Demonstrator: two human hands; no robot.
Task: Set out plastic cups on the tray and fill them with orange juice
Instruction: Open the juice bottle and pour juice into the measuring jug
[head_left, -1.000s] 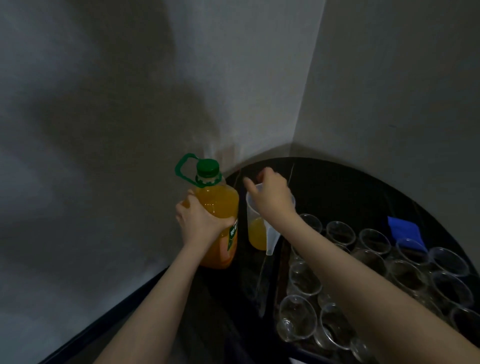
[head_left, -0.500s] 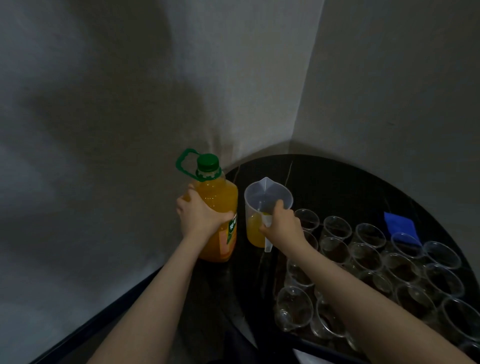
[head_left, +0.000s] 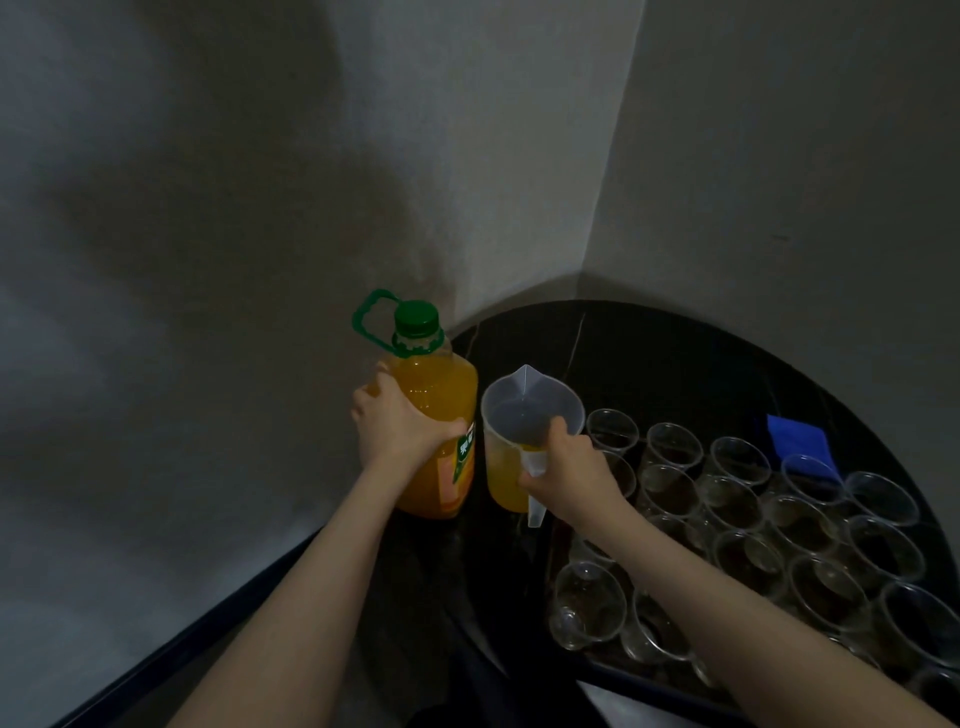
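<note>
Cups (head_left: 737, 525) set out on tray (head_left: 639, 678), all look empty, so filling is left. Left hand (head_left: 400, 428) grips capped juice bottle (head_left: 434, 415); right hand (head_left: 571, 480) holds jug (head_left: 524, 441) handle, jug part full. Both sit on desk (head_left: 675, 364) ahead of hands, walls close beyond and left. Open room only rightward, over the cups.

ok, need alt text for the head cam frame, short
A person's left hand grips a big capped orange juice bottle while the right hand holds the handle of a clear jug with some juice in it. Both stand on a dark round table in a corner, beside a tray of empty plastic cups.
</note>
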